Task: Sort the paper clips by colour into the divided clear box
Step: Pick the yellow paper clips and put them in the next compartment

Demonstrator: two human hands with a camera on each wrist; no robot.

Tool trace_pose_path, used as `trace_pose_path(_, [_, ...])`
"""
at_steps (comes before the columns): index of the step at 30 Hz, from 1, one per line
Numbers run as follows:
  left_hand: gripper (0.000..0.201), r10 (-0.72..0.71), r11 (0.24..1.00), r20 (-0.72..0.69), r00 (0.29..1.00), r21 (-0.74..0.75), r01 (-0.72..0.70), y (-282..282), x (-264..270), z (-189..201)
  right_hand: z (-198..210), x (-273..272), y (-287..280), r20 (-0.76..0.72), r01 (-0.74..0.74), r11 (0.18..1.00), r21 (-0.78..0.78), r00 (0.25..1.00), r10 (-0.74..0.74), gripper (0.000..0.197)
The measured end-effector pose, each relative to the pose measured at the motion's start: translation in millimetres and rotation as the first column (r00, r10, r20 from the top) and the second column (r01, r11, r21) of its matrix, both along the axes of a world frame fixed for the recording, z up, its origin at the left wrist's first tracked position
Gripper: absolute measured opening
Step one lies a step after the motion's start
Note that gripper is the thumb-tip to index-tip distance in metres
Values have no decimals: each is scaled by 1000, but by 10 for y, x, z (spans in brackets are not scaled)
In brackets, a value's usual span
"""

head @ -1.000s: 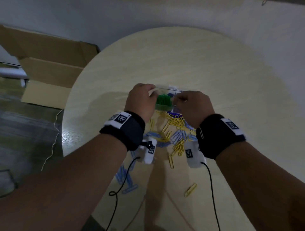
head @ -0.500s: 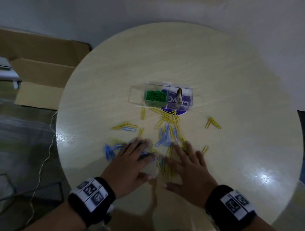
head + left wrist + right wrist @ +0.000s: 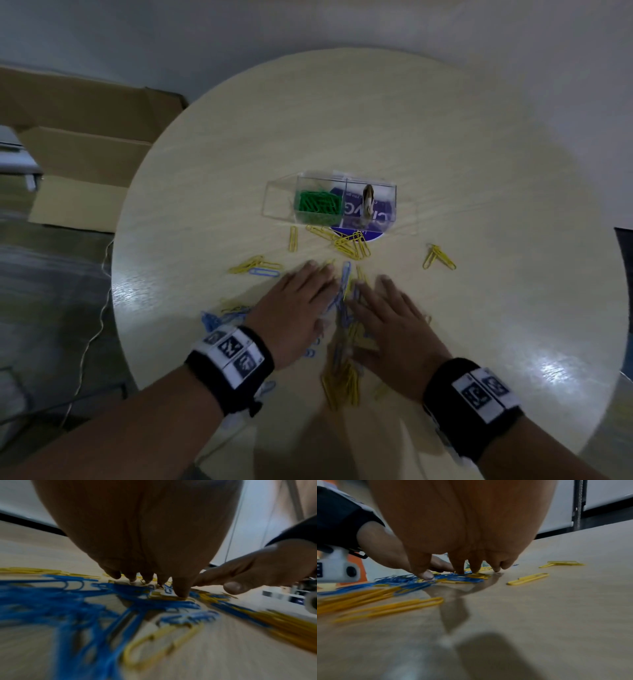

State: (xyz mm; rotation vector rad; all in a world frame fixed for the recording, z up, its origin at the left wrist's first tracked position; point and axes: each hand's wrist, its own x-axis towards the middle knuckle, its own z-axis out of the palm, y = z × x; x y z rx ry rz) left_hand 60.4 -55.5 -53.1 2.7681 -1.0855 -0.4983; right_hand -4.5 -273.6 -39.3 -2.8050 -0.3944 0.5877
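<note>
Clips under the left hand point(image 3: 294, 308) and right hand point(image 3: 394, 322) are hidden by the palms — count and colour there cannot be told. Blue clips point(image 3: 51, 601) smear with motion blur in the left wrist view. The box point(image 3: 329, 202) label at 12 o'clock is illegible. Forearms are cut off at 6 o'clock — the cardboard point(image 3: 85, 144) at 9 o'clock.

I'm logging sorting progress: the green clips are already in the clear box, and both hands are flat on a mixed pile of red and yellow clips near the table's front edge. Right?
One detail is off: the head view shows the pile under the left hand and right hand is blue and yellow, not red. The green clips are indeed in the clear box.
</note>
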Motion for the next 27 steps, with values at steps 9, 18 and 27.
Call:
trace_pose_path(9, [29,483,863,131,866,-241,-444,184,450,220,190,664,-69,225,371,886,278,872,-435,28])
trace_pose_path(18, [14,582,791,-55,811,-196,-580,-99,743,64,156,1132,406,78,409,912,-14,910,-407,38])
trace_pose_path(27, [16,510,829,-169,843,-166,-535,-3,623,264,147,969,251,-35,406,910,90,914,-404,18])
